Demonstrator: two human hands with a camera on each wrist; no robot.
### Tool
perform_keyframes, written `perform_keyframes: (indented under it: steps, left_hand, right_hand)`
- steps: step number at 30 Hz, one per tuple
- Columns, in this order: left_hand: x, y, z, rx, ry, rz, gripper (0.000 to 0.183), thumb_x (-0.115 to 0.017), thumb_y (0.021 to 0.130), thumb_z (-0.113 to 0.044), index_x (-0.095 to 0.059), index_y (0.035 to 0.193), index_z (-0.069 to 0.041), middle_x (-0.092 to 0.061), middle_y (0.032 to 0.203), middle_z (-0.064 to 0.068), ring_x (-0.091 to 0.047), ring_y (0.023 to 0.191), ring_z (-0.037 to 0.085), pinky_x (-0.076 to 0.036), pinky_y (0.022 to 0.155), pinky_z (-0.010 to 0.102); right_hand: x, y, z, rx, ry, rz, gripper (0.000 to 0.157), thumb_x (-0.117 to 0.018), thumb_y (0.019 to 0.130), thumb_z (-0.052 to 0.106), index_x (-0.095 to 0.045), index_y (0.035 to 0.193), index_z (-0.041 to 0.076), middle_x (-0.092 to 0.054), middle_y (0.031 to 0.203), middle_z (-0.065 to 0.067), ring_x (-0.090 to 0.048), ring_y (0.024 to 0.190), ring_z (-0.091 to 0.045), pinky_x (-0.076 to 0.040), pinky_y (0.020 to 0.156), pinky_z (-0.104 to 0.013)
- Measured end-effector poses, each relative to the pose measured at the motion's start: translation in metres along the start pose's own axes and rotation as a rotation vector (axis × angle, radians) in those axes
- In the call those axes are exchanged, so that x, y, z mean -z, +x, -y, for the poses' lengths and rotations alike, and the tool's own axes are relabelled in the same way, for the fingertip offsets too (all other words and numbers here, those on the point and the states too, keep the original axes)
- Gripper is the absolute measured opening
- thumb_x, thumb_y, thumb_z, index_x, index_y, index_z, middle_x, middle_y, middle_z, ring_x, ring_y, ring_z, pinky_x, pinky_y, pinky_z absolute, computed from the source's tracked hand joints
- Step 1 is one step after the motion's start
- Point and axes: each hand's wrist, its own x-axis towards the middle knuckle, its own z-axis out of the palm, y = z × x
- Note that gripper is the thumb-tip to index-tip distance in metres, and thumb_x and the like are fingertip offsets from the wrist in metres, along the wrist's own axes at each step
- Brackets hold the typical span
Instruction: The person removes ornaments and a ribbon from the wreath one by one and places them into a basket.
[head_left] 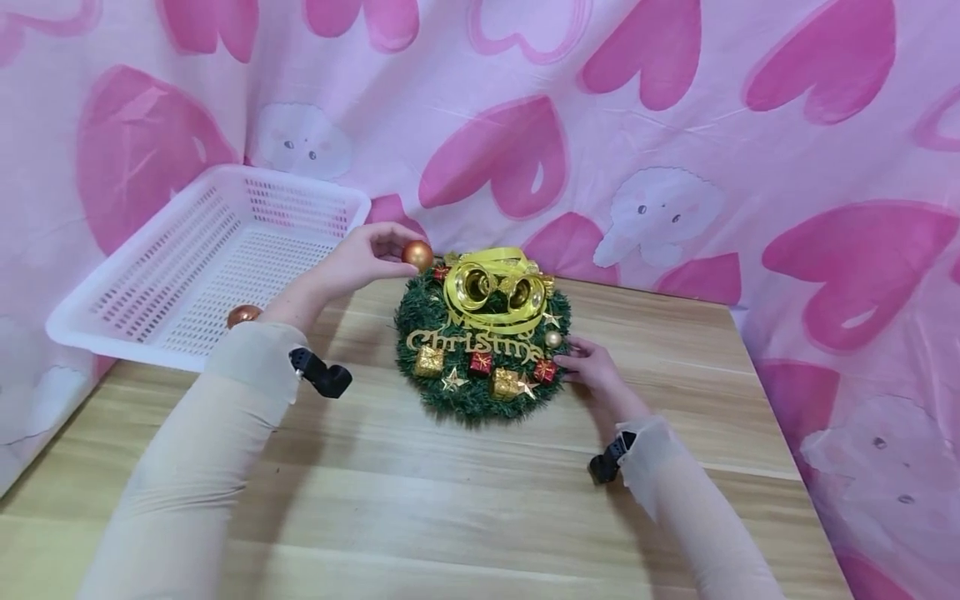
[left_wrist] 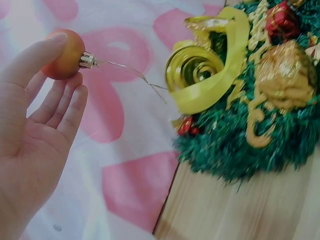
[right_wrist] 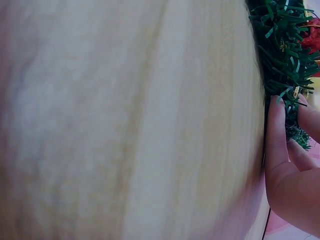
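Observation:
My left hand (head_left: pixel 358 262) pinches a shiny copper-orange Christmas bauble (head_left: pixel 417 256) between thumb and fingers at the wreath's upper left. In the left wrist view, a gold cap and a thin gold string (left_wrist: pixel 125 66) trail from the bauble toward the wreath. The green tinsel Christmas wreath (head_left: pixel 476 408) carries two gold bells (head_left: pixel 474 286) with yellow ribbon, gold "Christmas" lettering, stars and small red and gold gift boxes. At its lower right edge, my right hand (head_left: pixel 596 371) grips the tinsel, which shows between the fingers in the right wrist view.
A white perforated plastic basket (head_left: pixel 112 337) stands at the back left of the wooden table (head_left: pixel 420 500), with another copper bauble (head_left: pixel 243 315) in it, partly behind the left forearm. A pink heart-patterned cloth (head_left: pixel 495 158) hangs behind the table and along its right side.

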Motion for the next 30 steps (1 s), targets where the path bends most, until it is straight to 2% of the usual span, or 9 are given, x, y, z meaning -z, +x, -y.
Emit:
perform_keyframes:
  steps: [7,12,19,25,30]
  left_hand:
    - [0.023,-0.011,0.002,0.003,0.016,-0.089,0.044,-0.070,0.081,-0.007,-0.055,0.122,-0.003,-0.061,0.103,-0.004,-0.058,0.094,0.007,-0.049,0.082,0.015]
    - [0.043,-0.023,0.002,0.030,0.032,-0.158,0.046,-0.070,0.081,-0.008,-0.054,0.124,-0.004,-0.060,0.101,-0.010,-0.057,0.093,0.004,-0.048,0.081,0.013]
    - [0.066,-0.039,0.006,0.040,0.025,-0.224,0.040,-0.070,0.082,-0.009,-0.058,0.120,-0.011,-0.062,0.094,-0.016,-0.058,0.090,0.001,-0.049,0.077,0.011]
    - [0.081,-0.051,0.016,0.032,0.034,-0.270,0.032,-0.069,0.082,-0.006,-0.061,0.111,-0.018,-0.062,0.090,-0.020,-0.058,0.086,-0.002,-0.049,0.074,0.010]
    - [0.090,-0.057,0.025,0.025,0.053,-0.297,0.031,-0.069,0.082,-0.005,-0.061,0.108,-0.021,-0.062,0.090,-0.021,-0.058,0.084,-0.003,-0.048,0.073,0.008]
  right_hand:
    - [0.006,-0.003,0.000,0.000,-0.023,-0.008,0.066,-0.060,0.088,0.004,-0.027,0.145,0.003,-0.045,0.104,-0.004,-0.060,0.071,-0.001,-0.055,0.068,-0.019]
    - [0.005,-0.003,0.000,-0.004,-0.039,0.004,0.068,-0.062,0.088,0.008,-0.027,0.146,0.004,-0.041,0.113,-0.008,-0.059,0.075,-0.002,-0.056,0.074,-0.020]
    - [0.004,-0.005,0.001,0.055,0.011,0.033,0.074,-0.069,0.084,0.015,-0.030,0.145,0.003,-0.043,0.102,-0.005,-0.060,0.076,-0.004,-0.056,0.071,-0.021]
    - [0.001,-0.001,0.001,-0.002,-0.024,0.016,0.068,-0.063,0.087,0.008,-0.028,0.146,0.004,-0.044,0.104,-0.004,-0.059,0.076,-0.002,-0.056,0.074,-0.021]
    - [0.002,0.001,0.001,-0.016,-0.024,0.014,0.068,-0.062,0.088,0.006,-0.027,0.146,0.005,-0.043,0.102,-0.003,-0.060,0.072,-0.001,-0.055,0.069,-0.019]
